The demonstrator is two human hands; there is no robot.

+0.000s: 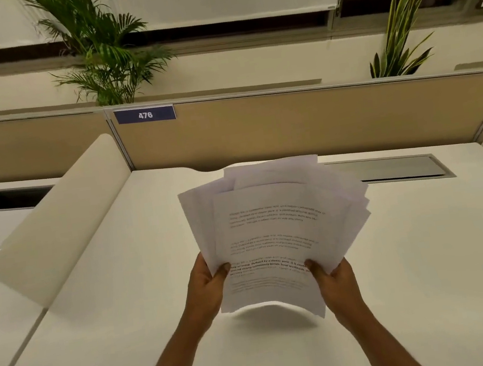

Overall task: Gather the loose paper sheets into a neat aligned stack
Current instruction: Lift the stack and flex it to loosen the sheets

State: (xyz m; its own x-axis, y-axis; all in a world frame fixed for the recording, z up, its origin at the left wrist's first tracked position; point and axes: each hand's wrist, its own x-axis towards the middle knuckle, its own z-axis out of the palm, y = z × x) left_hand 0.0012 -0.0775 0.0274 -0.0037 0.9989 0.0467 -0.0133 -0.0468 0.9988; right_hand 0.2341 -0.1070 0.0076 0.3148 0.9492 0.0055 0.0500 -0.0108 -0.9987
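Note:
Several white paper sheets point(273, 227) with printed text are held up above the white desk point(129, 320), fanned out and not aligned; their corners stick out at the top and right. My left hand point(207, 285) grips the bundle's lower left edge, thumb on the top sheet. My right hand point(333, 275) grips the lower right edge the same way. The bottom edge of the front sheet curls above the desk and casts a shadow.
A rounded cream divider point(61, 222) slants along the desk's left side. A tan partition point(303, 122) with a blue "476" label point(145, 115) closes the back. A grey cable hatch point(392, 169) lies at back right. Two plants point(102, 47) stand behind.

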